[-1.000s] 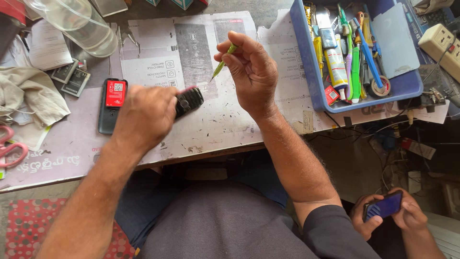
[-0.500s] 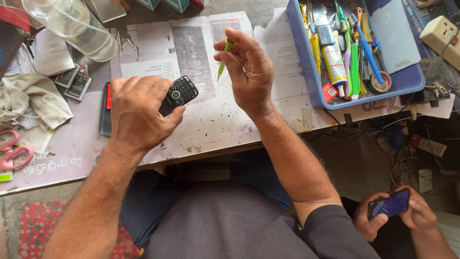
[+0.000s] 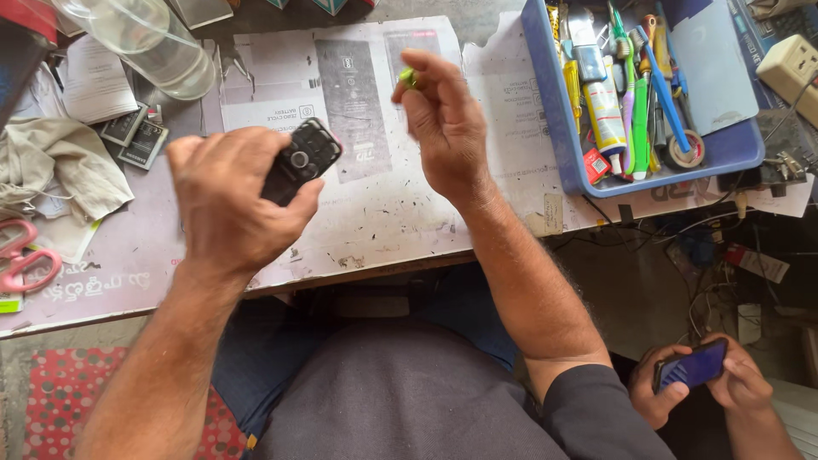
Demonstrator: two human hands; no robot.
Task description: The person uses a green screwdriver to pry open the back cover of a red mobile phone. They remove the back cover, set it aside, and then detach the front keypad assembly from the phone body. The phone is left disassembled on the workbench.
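Observation:
My left hand (image 3: pixel 226 200) grips a small black keypad phone (image 3: pixel 300 160), lifted above the paper-covered table (image 3: pixel 375 213) with its keys facing up. My right hand (image 3: pixel 443 123) is raised over the table's middle, its fingers closed on a thin green tool (image 3: pixel 410 78) of which only the end shows. The two hands are apart, the phone about a hand's width left of the right hand.
A blue tray (image 3: pixel 558 128) of tubes, pens and tools stands at the right. A clear plastic jar (image 3: pixel 153 43), phone batteries (image 3: pixel 136 136), a cloth (image 3: pixel 60 166) and pink scissors (image 3: pixel 21 255) lie left. Another person's hands hold a smartphone (image 3: pixel 692 366) at lower right.
My left hand has lifted the black phone off the table and turned it upward. The right hand rose and tilted, so the green tool now points away.

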